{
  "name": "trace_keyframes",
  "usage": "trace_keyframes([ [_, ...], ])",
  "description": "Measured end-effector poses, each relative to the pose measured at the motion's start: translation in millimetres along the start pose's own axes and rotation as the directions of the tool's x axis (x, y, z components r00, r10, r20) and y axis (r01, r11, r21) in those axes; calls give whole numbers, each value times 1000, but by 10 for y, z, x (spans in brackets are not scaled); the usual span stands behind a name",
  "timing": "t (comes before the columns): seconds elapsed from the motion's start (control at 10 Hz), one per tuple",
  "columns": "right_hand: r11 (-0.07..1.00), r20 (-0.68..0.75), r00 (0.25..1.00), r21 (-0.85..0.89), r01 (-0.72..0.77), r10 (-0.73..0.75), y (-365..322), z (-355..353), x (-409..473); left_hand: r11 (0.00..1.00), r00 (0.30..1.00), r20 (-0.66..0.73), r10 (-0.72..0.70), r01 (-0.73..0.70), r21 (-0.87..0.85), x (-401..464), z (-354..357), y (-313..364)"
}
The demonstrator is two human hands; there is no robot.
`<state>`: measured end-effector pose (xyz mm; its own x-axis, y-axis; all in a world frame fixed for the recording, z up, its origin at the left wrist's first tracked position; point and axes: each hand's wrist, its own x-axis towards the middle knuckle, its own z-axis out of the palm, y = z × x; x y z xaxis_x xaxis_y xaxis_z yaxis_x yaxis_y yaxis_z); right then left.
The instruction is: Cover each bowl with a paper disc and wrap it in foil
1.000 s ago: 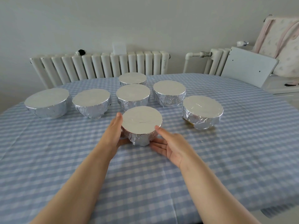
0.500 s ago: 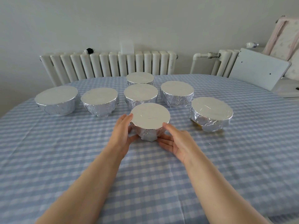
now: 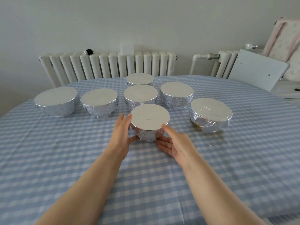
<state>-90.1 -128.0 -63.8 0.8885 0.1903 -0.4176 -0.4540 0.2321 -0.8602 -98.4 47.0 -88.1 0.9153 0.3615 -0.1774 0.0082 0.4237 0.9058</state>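
A small foil-wrapped bowl (image 3: 150, 122) stands on the checked tablecloth near the table's middle, its flat top smooth. My left hand (image 3: 122, 133) lies against its left side with straight fingers, the thumb near the bowl's base. My right hand (image 3: 174, 143) is at its right side, fingers straight and spread low by the base, index finger near the rim. Behind stand several more foil-wrapped bowls: a wide one (image 3: 56, 101) at far left, one (image 3: 99, 102) beside it, one (image 3: 140, 97) directly behind, and others further back and to the right.
A foil-wrapped bowl (image 3: 211, 115) sits to the right, another (image 3: 177, 96) at back right, and one (image 3: 140, 79) at the far edge. White radiators (image 3: 107, 67) line the wall. A white board (image 3: 258, 70) leans at right. A foil scrap (image 3: 209, 145) lies on the cloth.
The nearest bowl has slid a little further from me, toward the others, between both hands. My head has tilted, shifting the whole view.
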Motion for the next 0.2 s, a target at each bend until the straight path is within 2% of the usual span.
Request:
trace_keyframes([
  [0.1, 999, 9, 1000, -37, -16, 16, 22, -3, -8, 1000, 1000, -21, -13, 14, 15, 10, 3, 6],
  [0.2, 987, 37, 999, -161, -11, 17, -42, -151, -58, 996, 1000, -20, 20, -18, 90, -39, 50, 22],
])
